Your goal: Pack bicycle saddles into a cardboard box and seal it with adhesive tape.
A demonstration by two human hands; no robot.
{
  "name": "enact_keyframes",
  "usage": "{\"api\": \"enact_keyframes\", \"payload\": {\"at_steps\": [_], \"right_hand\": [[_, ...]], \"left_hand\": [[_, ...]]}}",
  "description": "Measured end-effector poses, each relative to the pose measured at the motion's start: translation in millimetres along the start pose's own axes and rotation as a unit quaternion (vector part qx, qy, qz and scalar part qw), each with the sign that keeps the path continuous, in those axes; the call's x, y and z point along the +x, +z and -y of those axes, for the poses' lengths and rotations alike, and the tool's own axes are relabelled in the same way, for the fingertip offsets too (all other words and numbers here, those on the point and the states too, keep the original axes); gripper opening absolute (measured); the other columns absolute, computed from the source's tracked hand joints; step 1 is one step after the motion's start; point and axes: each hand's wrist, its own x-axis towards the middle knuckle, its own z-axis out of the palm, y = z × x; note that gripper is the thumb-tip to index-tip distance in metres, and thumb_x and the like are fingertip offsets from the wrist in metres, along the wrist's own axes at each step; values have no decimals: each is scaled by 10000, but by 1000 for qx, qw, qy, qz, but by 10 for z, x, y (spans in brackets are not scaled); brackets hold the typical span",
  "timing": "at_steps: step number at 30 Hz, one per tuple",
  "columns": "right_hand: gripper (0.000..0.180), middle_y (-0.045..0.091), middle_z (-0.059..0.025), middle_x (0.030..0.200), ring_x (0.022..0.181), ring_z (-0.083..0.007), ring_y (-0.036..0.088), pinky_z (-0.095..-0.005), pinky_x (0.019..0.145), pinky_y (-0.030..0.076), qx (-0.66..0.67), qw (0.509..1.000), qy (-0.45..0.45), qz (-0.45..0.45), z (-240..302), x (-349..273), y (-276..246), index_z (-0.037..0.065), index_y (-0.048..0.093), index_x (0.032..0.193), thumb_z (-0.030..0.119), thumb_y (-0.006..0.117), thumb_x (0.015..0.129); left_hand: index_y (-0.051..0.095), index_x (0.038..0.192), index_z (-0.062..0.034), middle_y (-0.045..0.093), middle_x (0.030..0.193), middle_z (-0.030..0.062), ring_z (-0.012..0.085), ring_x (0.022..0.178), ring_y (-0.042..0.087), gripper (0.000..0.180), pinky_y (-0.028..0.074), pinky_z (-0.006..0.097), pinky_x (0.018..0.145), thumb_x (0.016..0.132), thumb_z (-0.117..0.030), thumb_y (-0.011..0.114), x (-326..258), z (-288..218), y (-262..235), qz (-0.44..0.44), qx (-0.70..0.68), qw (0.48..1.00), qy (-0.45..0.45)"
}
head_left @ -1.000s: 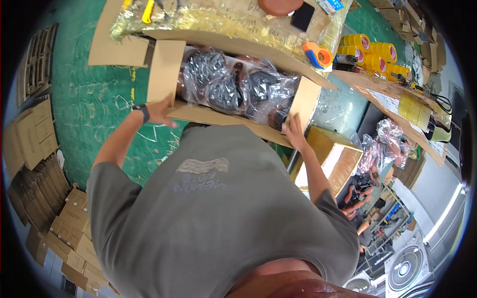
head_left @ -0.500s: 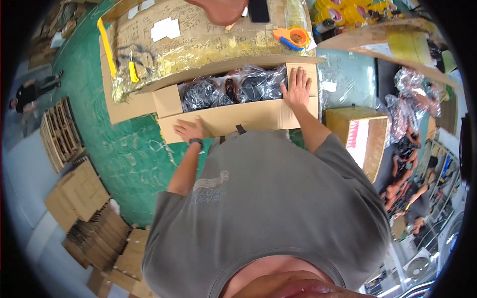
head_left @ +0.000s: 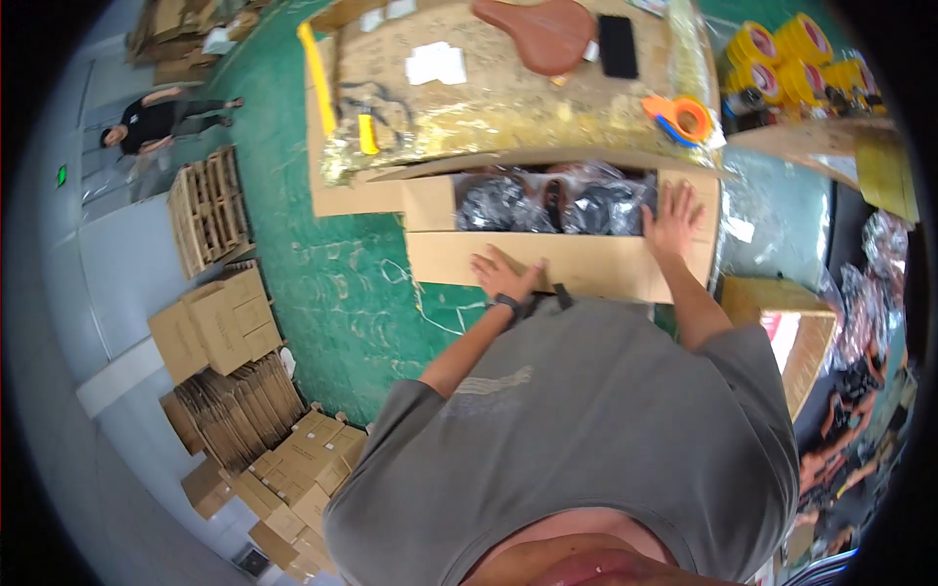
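A long, narrow cardboard box (head_left: 562, 256) stands before my body, its top open. Inside lie dark items wrapped in clear plastic (head_left: 606, 207), with a brown-edged dark piece showing between them. My left hand (head_left: 506, 273), a dark watch on its wrist, lies on the near side panel, fingers spread. Flat on the right end flap rests my right hand (head_left: 672, 223), its fingers stretched out. The left end flap (head_left: 430, 203) is folded inward, and the far flap (head_left: 547, 158) stands up against the table edge. Neither hand grasps anything.
The cardboard-covered worktable (head_left: 547, 117) holds a brown saddle (head_left: 547, 34), a phone (head_left: 617, 47), an orange-and-blue tape dispenser (head_left: 682, 121) and a yellow cutter (head_left: 367, 132). Tape rolls (head_left: 801, 39) sit at right. A pallet (head_left: 207, 210), carton stacks (head_left: 220, 327) and a distant person (head_left: 161, 122) are left.
The view has swung, so the scene sits farther right and lower. Along the near panel my left hand has slid right; my right hand stays on the end flap.
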Motion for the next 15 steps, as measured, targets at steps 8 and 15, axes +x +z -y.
{"api": "enact_keyframes", "payload": {"at_steps": [8, 15], "right_hand": [[779, 570, -150, 1563, 1465, -374, 515, -556, 1258, 348, 181, 905, -301, -238, 1641, 386, -2008, 148, 576, 1534, 269, 894, 832], [813, 566, -169, 1583, 1480, -350, 514, -546, 1316, 279, 174, 934, -307, 57, 1789, -232, -925, 103, 574, 1521, 534, 820, 877]], "left_hand": [[-78, 1765, -119, -117, 1752, 421, 604, 1633, -93, 1573, 95, 749, 1271, 694, -936, 736, -134, -286, -293, 103, 22, 994, -39], [-2, 1774, -179, -77, 1750, 430, 626, 1626, -5, 1455, 157, 718, 1282, 738, -791, 817, 61, -105, -404, 133, 29, 991, 15]]}}
